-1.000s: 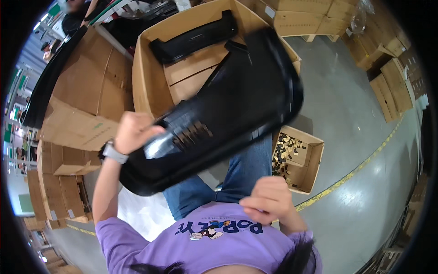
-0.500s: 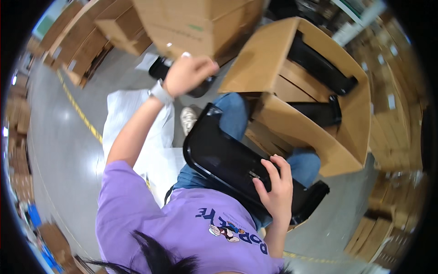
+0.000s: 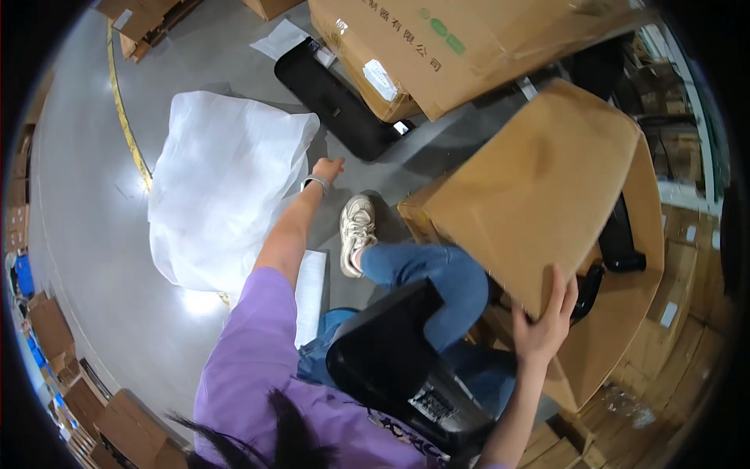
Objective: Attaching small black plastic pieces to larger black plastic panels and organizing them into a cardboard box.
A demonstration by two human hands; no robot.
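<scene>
A glossy black moulded panel [image 3: 387, 344] with an upturned end lies across my lap, with no hand on it. My left hand [image 3: 328, 170] is stretched far forward, fingers curled, beside a crumpled white foam sheet [image 3: 226, 180] on the floor; whether anything is pinched in it is hidden. My right hand [image 3: 543, 328] grips the lower corner of a flap of the open cardboard box [image 3: 547, 180] at my right, thumb and fingers on either side of the edge. Inside that box stand more black panels [image 3: 621, 242], partly covered by the flap.
A long black panel [image 3: 336, 102] lies on the floor ahead, against a large closed carton [image 3: 469, 47]. My shoe [image 3: 358, 230] stands between the foam sheet and the open box. Cartons [image 3: 672, 313] line the right side, and a yellow floor line [image 3: 125, 102] runs at the left.
My right hand has left the panel on my lap and taken the box flap, which now leans over the opening. My left arm has stretched forward and the view has shifted.
</scene>
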